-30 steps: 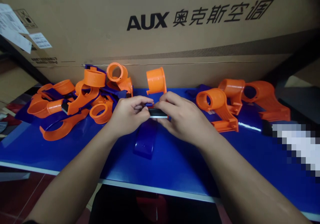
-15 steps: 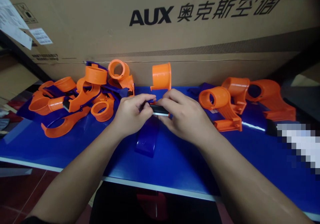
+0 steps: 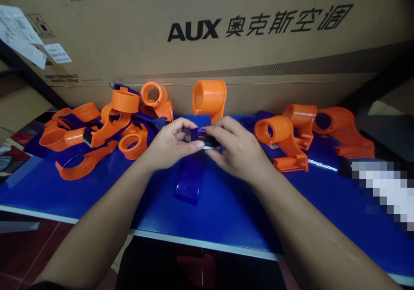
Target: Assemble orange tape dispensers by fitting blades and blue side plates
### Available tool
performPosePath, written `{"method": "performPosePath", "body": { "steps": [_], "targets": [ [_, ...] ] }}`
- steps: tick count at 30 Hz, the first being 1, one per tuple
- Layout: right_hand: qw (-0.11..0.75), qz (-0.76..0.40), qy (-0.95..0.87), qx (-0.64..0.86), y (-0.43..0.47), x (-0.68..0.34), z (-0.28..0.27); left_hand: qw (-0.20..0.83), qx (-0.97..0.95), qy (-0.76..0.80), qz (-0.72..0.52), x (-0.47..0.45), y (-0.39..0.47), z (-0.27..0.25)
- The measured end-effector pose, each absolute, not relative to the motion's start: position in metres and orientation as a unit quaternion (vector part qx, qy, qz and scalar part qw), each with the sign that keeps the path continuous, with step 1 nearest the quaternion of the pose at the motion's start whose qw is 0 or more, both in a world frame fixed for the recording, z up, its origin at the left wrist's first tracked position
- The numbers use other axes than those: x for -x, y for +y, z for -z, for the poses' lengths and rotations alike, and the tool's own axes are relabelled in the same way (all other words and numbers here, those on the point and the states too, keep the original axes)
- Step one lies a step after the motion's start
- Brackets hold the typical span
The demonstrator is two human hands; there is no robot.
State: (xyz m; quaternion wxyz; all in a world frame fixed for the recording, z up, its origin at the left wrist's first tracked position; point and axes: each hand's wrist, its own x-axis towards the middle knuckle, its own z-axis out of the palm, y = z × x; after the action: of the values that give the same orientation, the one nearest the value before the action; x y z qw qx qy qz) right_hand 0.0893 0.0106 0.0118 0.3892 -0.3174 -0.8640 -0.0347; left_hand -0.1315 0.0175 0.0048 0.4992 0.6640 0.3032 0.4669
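Both hands are on one tape dispenser at the middle of the bench. Its orange ring (image 3: 210, 96) stands up behind my fingers, and a black cutter end with a white toothed blade (image 3: 211, 142) shows between them. My left hand (image 3: 173, 145) is closed, the thumb stretched along the front and the fingers around a small dark-blue part (image 3: 194, 134). My right hand (image 3: 237, 148) is closed on the dispenser's other side, fingers on top and thumb below. A dark-blue curved piece (image 3: 187, 186) extends below my hands; whether it joins the dispenser is hidden.
A pile of orange and blue dispenser parts (image 3: 126, 100) lies on the left of the blue bench (image 3: 226, 221). Several orange dispensers (image 3: 278, 130) stand at the right. Behind is a large cardboard box (image 3: 129, 35). A pixelated patch covers the right edge.
The dispenser has turned so its orange ring opening shows more. My left thumb has straightened, and the small blue part between my hands now shows more clearly. The view has shifted slightly.
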Motion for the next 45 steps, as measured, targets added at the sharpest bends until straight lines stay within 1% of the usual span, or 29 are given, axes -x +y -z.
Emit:
{"method": "performPosePath", "body": {
  "steps": [5,12,16,21,25,27,32,35,40,43,45],
  "targets": [
    [0.392,0.014,-0.864,0.315,0.014,-0.087,-0.004,0.523,-0.636,0.351,-0.445,0.129,0.018,-0.005],
    [0.34,0.037,-0.859,0.382,0.015,-0.079,0.005,0.512,-0.637,0.372,-0.44,0.118,0.017,0.002],
    [0.35,0.046,-0.848,0.396,0.018,-0.08,0.008,0.489,-0.635,0.394,-0.451,0.116,0.016,0.003],
    [0.363,0.025,-0.853,0.374,0.021,-0.084,0.006,0.52,-0.63,0.384,-0.431,0.117,0.014,-0.001],
    [0.351,0.022,-0.85,0.392,0.026,-0.092,0.003,0.511,-0.651,0.386,-0.408,0.124,0.011,-0.01],
    [0.344,0.014,-0.852,0.395,0.029,-0.097,0.003,0.462,-0.708,0.396,-0.359,0.127,0.006,-0.015],
    [0.323,0.022,-0.853,0.41,0.039,-0.109,0.003,0.252,-0.867,0.397,-0.165,0.119,-0.012,-0.017],
    [0.314,0.024,-0.851,0.421,0.041,-0.113,0.003,0.19,-0.9,0.377,-0.104,0.105,-0.022,-0.007],
    [0.305,0.023,-0.849,0.43,0.041,-0.115,0.002,0.121,-0.926,0.349,-0.078,0.094,-0.027,0.004],
    [0.302,0.015,-0.849,0.433,0.041,-0.115,0.002,0.088,-0.918,0.37,-0.11,0.096,-0.026,0.006],
    [0.299,0.01,-0.852,0.43,0.042,-0.116,0.002,0.075,-0.902,0.393,-0.16,0.099,-0.024,0.005]
  ]
}}
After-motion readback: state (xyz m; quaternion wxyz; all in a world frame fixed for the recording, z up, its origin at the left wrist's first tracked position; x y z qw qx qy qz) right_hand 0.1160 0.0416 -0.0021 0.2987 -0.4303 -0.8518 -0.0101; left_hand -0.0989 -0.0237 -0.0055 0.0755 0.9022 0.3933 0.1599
